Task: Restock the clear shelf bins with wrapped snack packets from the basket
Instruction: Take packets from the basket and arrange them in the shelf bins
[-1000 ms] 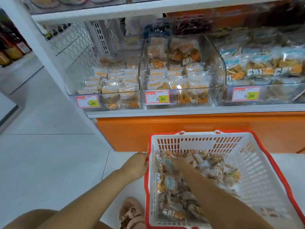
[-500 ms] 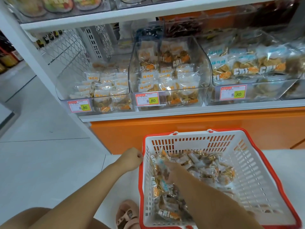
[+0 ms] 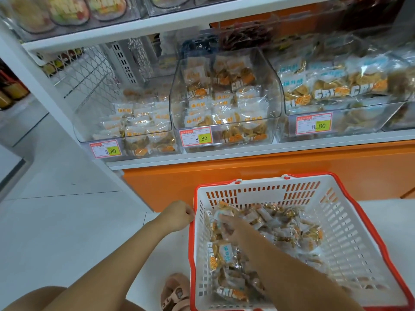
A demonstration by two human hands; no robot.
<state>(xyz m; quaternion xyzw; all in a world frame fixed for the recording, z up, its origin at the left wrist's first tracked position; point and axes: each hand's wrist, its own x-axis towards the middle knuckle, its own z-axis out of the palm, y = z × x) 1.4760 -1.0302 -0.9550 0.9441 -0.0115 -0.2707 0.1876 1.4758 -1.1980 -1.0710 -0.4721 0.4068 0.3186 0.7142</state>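
Curled into a loose fist, my left hand [image 3: 178, 217] sits against the outer left wall of the basket [image 3: 350, 232], just below its red rim; I cannot tell whether the fingers hook the rim or only rest on it. My right hand [image 3: 233, 227] is down inside the basket, palm lowered onto the heap of wrapped snack packets [image 3: 280, 227], fingers reaching toward the far left corner. The hand is blurred and its fingertips are lost among the wrappers, so I cannot tell whether it pinches a packet or lies spread over them.

I note the packets cover the left and middle of the basket floor, with the right side showing bare white grid. The basket stands on the pale floor in front of an orange base panel [image 3: 258, 173].

Above the panel, three clear bins line the white shelf. I record the left bin [image 3: 94, 122] as partly filled, the middle bin [image 3: 272, 86] as stacked higher, and the right bin [image 3: 359, 117] as holding blue-labelled packets. Each bin carries a price tag [image 3: 196, 136] reading 8.80 on its front.

A sandalled foot [image 3: 176, 292] shows just beside the basket's near left corner.
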